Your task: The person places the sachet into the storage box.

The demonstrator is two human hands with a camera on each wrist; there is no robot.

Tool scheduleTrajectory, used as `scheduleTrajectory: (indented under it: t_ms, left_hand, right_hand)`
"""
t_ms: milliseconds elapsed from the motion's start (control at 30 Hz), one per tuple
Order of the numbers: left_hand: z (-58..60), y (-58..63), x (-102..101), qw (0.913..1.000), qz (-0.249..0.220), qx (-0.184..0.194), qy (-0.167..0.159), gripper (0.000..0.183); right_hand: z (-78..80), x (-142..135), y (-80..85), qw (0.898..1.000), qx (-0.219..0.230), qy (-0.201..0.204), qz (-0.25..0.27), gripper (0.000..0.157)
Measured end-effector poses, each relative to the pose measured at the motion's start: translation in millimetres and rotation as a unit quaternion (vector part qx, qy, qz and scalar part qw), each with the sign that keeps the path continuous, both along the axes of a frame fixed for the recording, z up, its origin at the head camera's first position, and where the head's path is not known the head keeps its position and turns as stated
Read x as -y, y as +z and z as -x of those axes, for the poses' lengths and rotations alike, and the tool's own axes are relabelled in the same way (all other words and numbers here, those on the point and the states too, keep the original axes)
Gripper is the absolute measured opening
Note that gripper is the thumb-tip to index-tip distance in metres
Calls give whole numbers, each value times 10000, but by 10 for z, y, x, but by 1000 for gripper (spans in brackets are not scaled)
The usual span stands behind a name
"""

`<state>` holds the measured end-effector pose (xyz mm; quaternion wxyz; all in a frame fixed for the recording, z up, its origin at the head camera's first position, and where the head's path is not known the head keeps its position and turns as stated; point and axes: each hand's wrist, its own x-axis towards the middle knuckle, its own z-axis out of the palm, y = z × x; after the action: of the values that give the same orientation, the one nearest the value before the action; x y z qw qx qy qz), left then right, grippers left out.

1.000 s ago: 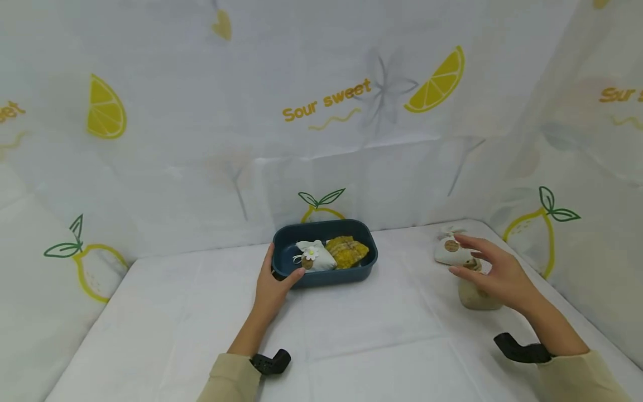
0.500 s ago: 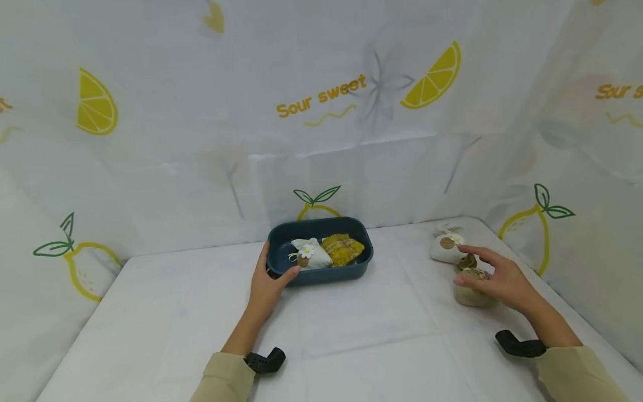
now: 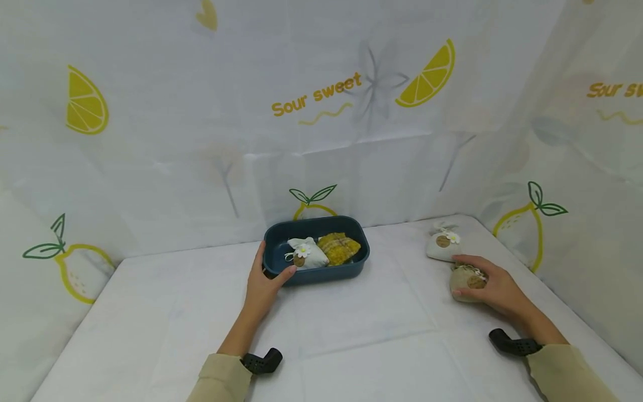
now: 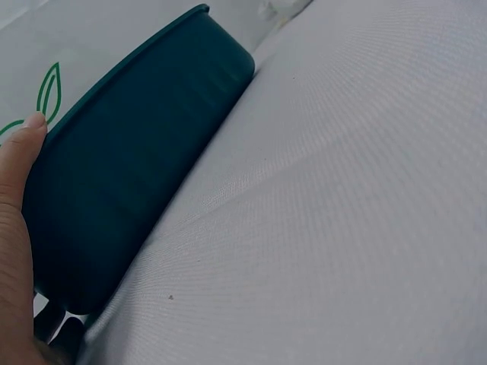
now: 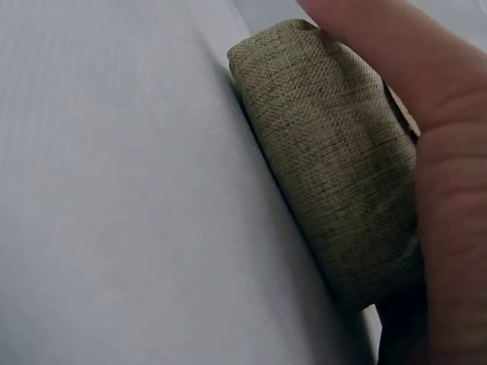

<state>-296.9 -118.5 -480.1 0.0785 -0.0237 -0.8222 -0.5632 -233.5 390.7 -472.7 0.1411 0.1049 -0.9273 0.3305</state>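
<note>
My left hand (image 3: 262, 286) holds the left end of a dark teal-blue rectangular box (image 3: 329, 274), thumb at the near rim and fingers along the end wall. In the left wrist view the box's outer wall (image 4: 137, 152) slants beside the thumb. Inside the box lie a white drawstring pouch (image 3: 313, 254) with a daisy and a yellow checked pouch (image 3: 340, 249). On the right, my right hand (image 3: 497, 287) grips a beige drawstring pouch (image 3: 460, 278) between thumb and fingers. Its woven cloth (image 5: 327, 160) fills the middle of the right wrist view, close against the tabletop.
Just behind the beige pouch sits another white pouch (image 3: 438, 249) with a daisy and a brown round tag. White cloth covers the table (image 3: 361, 335). Lemon-printed cloth walls (image 3: 201, 184) rise at the back and both sides.
My right hand has come down onto the beige pouch and its fingers have closed around it. The left hand stays on the box. The whole head view has shifted slightly.
</note>
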Motion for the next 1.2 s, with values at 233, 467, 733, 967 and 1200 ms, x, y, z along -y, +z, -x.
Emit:
scheduleTrajectory:
  t_ms: [233,467,733,967,1200]
  left_hand:
    - [-14,-8,12,10000,-13,-18,-2,101]
    - [-6,1,-10,10000,-1,-31,-29,101]
    - [4,8,-14,10000,-1,-79,-21,101]
    - [10,1,-9,10000,-1,-68,-4,101]
    - [10,-10,-10,10000,4,-55,14,101]
  right_hand:
    - [3,29,-93,9987,-459,136,173,77]
    - [-36,101,-79,9980,-613,-10,147,60]
    - [-1,103,-98,9976,-679,64,90,65]
    - [-22,149,-51,9983,-279,-518,-19,54]
    - [-40,186,21,9967,-62,-815,-3,50]
